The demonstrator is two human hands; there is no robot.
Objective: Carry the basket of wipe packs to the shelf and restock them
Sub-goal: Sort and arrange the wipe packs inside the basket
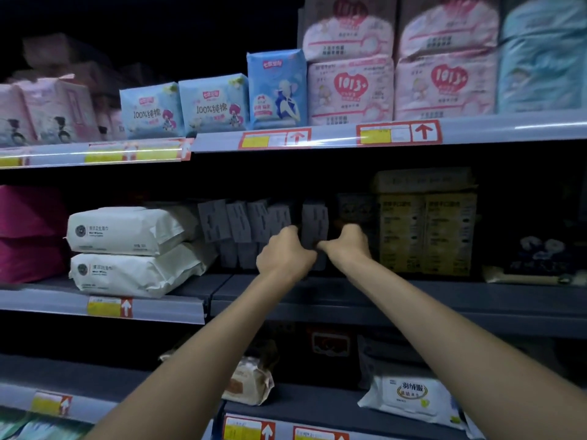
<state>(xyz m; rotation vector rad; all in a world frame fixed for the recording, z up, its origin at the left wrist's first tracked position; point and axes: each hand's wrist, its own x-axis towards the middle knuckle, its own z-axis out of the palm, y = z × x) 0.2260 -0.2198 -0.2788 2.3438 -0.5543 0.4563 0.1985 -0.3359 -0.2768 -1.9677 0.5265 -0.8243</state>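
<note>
**Both hands on a grey pack at the middle shelf**

Your left hand [286, 254] curls its fingers round the left edge of an upright grey pack [315, 219]. Your right hand [347, 242] is curled too, pinching the pack's lower right edge. The pack stands far back on the middle shelf [317, 298], at the right end of a row [241, 220] of like packs. White packs [127, 249] lie stacked to the left, and yellow boxes [425, 233] stand to the right

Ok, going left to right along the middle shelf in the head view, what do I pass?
Magenta packs → stacked white wipe packs → row of grey packs → left hand → grey pack both hands grip → right hand → yellow cartons → dark floral pack.
</note>
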